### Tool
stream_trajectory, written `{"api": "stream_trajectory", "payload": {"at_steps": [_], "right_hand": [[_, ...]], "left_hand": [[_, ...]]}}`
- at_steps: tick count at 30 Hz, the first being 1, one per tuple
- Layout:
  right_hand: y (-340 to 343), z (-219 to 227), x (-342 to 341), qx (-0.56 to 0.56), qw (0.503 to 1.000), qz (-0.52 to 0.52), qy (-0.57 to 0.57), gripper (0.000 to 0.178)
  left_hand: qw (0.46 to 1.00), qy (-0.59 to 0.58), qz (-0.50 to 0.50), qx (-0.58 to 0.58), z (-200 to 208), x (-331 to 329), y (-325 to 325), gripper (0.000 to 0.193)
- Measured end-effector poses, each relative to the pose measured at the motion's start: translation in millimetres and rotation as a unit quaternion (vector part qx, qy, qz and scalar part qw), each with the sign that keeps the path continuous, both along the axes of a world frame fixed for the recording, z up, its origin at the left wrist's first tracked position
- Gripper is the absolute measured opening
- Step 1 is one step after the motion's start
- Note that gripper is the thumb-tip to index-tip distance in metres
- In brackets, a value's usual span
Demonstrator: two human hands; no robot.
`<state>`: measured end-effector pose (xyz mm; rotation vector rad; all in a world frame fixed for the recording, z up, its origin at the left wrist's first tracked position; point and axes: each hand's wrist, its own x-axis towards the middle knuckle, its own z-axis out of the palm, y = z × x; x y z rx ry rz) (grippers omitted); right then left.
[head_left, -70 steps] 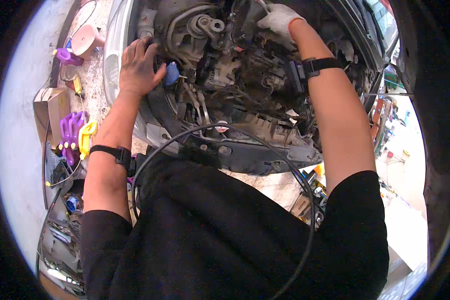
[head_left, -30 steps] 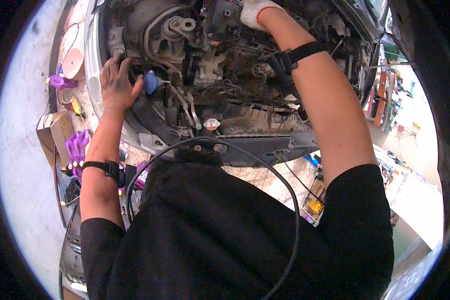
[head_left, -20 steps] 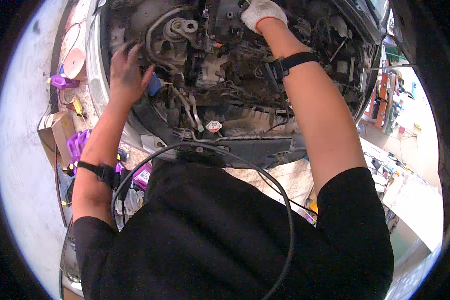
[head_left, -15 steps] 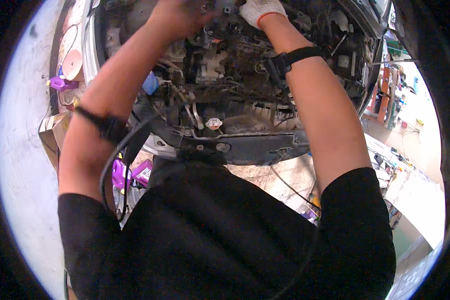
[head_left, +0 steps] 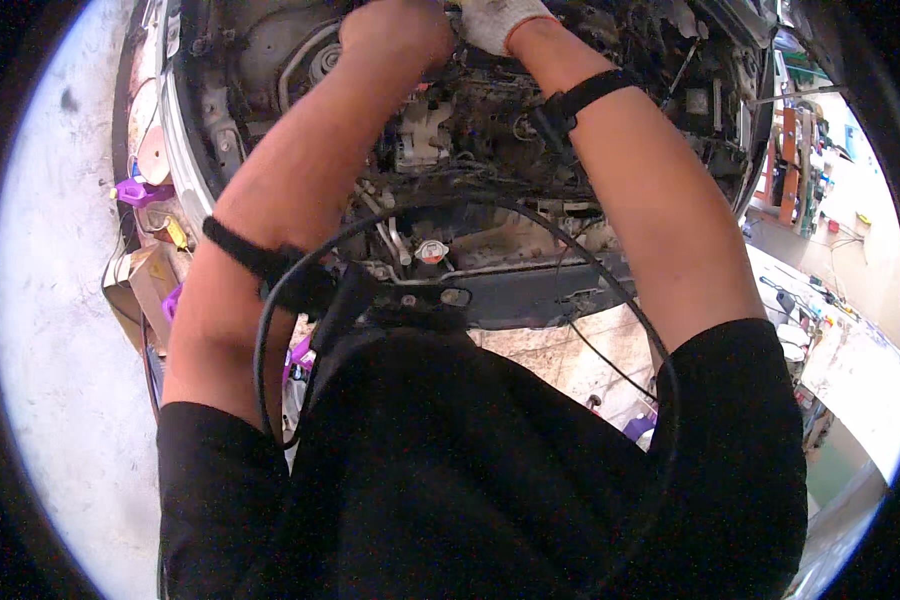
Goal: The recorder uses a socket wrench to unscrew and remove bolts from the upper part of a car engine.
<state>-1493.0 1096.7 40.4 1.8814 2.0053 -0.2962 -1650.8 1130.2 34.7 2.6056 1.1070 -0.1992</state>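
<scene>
Taking the round cap (head_left: 431, 252) as landmark, the bare left hand (head_left: 398, 32) is now well beyond it, no longer far to its left; the fingers seem curled, but I cannot tell what they hold (they are blurred). The engine (head_left: 425, 135) lies beyond the cap. Farther, to the right, stays the gloved right hand (head_left: 495, 20), its fingers cut off, grip unclear. The work appears now two-handed.
</scene>
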Motion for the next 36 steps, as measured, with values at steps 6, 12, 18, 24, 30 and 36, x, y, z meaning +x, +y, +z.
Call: {"api": "stream_trajectory", "payload": {"at_steps": [6, 12, 18, 24, 30, 36], "right_hand": [[-3.1, 20.9, -3.8, -0.086, 0.996, -0.013, -0.017, 0.037], [6.1, -29.1, -11.7, 0.083, 0.944, -0.3, 0.113, 0.042], [-12.1, -32.0, -4.7, 0.109, 0.943, -0.3, 0.099, 0.046], [5.0, 10.0, -7.0, -0.147, 0.983, -0.092, -0.061, 0.046], [3.8, 0.2, 12.5, -0.078, 0.744, -0.522, 0.41, 0.04], [-15.0, -17.6, 14.4, 0.083, 0.99, -0.086, 0.073, 0.043]], "left_hand": [[0.999, -0.037, -0.01, -0.032, -32.4, -5.9, -18.4, 0.043], [0.926, -0.086, -0.078, 0.358, -19.5, -27.5, 13.8, 0.04], [0.988, -0.054, -0.092, 0.107, -16.5, -22.8, 28.5, 0.039], [0.999, 0.009, -0.037, -0.027, 5.9, -19.3, -27.5, 0.034], [0.962, -0.156, 0.143, -0.17, -3.8, 0.8, -86.8, 0.042], [0.922, -0.285, 0.104, -0.241, -68.5, -44.6, -25.0, 0.073]]}}
